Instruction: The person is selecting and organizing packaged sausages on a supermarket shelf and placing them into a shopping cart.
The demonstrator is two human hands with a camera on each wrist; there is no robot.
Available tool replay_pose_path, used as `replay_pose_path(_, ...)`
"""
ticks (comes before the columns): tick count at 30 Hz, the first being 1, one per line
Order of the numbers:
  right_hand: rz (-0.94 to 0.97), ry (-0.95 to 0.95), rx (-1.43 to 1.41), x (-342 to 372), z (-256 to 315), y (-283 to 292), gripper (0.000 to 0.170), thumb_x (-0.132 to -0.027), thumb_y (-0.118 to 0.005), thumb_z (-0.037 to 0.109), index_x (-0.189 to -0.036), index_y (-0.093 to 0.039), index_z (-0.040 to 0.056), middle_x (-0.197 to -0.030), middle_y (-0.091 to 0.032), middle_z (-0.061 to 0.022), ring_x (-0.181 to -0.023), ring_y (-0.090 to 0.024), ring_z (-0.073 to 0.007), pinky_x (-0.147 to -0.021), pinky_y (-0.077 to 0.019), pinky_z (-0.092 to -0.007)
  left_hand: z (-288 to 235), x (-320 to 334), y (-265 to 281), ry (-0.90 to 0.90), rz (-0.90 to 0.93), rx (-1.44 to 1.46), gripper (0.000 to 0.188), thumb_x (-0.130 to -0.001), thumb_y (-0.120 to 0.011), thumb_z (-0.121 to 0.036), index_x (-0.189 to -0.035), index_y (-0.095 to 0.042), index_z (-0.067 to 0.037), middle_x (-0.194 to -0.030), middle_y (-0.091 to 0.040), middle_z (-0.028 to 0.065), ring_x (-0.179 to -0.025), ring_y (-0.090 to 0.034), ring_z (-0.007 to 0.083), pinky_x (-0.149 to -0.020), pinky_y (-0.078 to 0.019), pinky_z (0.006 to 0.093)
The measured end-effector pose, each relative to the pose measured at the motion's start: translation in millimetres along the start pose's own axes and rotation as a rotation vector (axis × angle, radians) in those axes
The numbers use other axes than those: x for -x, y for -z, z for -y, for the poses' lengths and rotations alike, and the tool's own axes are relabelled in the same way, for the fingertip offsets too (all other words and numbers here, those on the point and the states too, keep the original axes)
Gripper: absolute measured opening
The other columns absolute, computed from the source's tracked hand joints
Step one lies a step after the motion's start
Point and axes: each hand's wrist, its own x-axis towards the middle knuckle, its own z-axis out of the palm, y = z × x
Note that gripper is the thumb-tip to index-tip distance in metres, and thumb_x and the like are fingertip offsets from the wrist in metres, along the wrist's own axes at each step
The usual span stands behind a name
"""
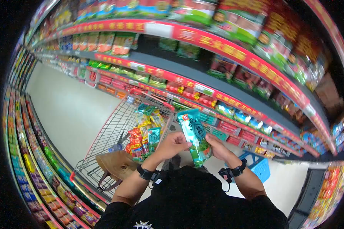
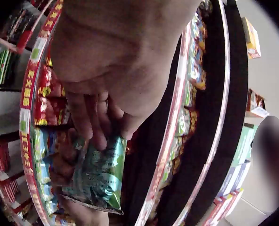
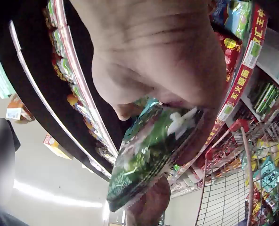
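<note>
The left hand [image 1: 172, 146] pinches one edge of a teal packet [image 1: 195, 133], the right hand [image 1: 219, 148] grips its other edge, both just right of the shopping cart [image 1: 103, 141]; a brown bag [image 1: 117, 165] lies at the cart's near end, bright packets [image 1: 143, 135] lie farther inside it, stocked shelves [image 1: 156, 63] rise beyond

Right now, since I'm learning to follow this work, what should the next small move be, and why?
Perhaps swing the teal-and-green packet left over the shopping cart: the left grip and right grip both hold it to the cart's right, and the cart already carries another teal packet.
</note>
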Motion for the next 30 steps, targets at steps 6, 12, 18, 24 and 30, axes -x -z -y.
replay_pose_path(6,-0.101,0.082,0.147,74,-48,72,0.061,-0.098,-0.036,0.055,-0.112,-0.056,-0.0011,-0.095,-0.063,-0.0068,-0.082,-0.059,-0.0117,-0.071,-0.0493,-0.0269,8,-18,-117,0.054,0.167,-0.015,0.023,-0.085,-0.068,-0.005,-0.074,-0.049,-0.005,-0.075,-0.062,0.0026,-0.071,-0.064,0.0102,-0.062,-0.0512,0.0231)
replay_pose_path(12,-0.093,0.158,0.001,153,-52,113,0.055,-0.099,-0.036,0.049,-0.112,-0.055,-0.0008,-0.095,-0.063,-0.0069,-0.082,-0.059,-0.0116,-0.07,-0.0498,-0.0268,31,-23,-205,0.076,0.267,-0.02,0.02,-0.085,-0.067,-0.002,-0.077,-0.049,-0.005,-0.079,-0.063,0.0046,-0.074,-0.067,0.015,-0.064,-0.0522,0.0256)
replay_pose_path(18,-0.123,0.145,-0.069,193,-67,143,0.055,-0.099,-0.037,0.048,-0.117,-0.054,-0.0014,-0.097,-0.062,-0.0064,-0.084,-0.058,-0.0107,-0.071,-0.0492,-0.0268,50,-24,-252,0.073,0.28,-0.018,0.013,-0.091,-0.061,-0.007,-0.081,-0.054,-0.003,-0.081,-0.065,0.0062,-0.077,-0.065,0.0125,-0.07,-0.0509,0.025)
replay_pose_path(24,-0.072,0.071,0.07,192,-67,148,0.056,-0.099,-0.036,0.049,-0.119,-0.054,-0.0006,-0.098,-0.061,-0.0041,-0.084,-0.055,-0.0091,-0.069,-0.0475,-0.0246,59,-14,-251,0.111,0.161,-0.093,0.019,-0.096,-0.054,-0.017,-0.088,-0.06,-0.001,-0.08,-0.065,0.0052,-0.075,-0.063,0.0111,-0.071,-0.0498,0.0244)
replay_pose_path(30,-0.142,-0.059,-0.052,158,-65,127,0.045,-0.097,-0.05,0.04,-0.118,-0.051,0.0005,-0.105,-0.059,-0.0066,-0.094,-0.056,-0.0109,-0.079,-0.0477,-0.0266,93,-14,-207,0.118,-0.155,-0.097,0.018,-0.093,-0.06,-0.018,-0.09,-0.057,-0.001,-0.075,-0.058,0.0009,-0.068,-0.055,0.0079,-0.067,-0.0473,0.0234)
